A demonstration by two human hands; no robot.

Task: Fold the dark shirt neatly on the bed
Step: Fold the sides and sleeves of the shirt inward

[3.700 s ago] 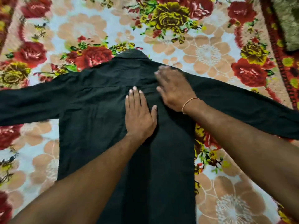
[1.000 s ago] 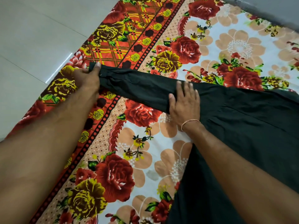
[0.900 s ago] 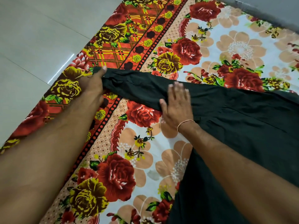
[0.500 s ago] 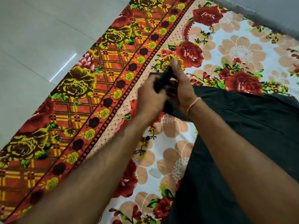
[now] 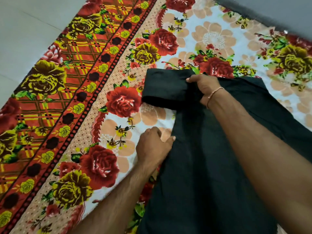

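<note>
The dark shirt (image 5: 202, 157) lies on the flowered bedspread (image 5: 118, 102), its body running from the middle to the bottom right. Its left sleeve (image 5: 165, 86) is folded back on itself into a short doubled band. My right hand (image 5: 205, 86), with a thin bracelet at the wrist, is closed on the sleeve's fold near the shoulder. My left hand (image 5: 152, 147) sits lower, at the shirt's left side edge, thumb on top of the cloth and fingers curled at the edge; whether they are tucked under it is hidden.
The bedspread's red and yellow checked border (image 5: 59, 92) runs diagonally at the left. Beyond it is pale tiled floor (image 5: 25, 31). A grey edge (image 5: 278, 12) shows at the top right.
The sleeve, stretched out a second ago, has been folded inward over itself. My left hand let go of the cuff and dropped to the shirt's side edge. My right hand went from flat to gripping.
</note>
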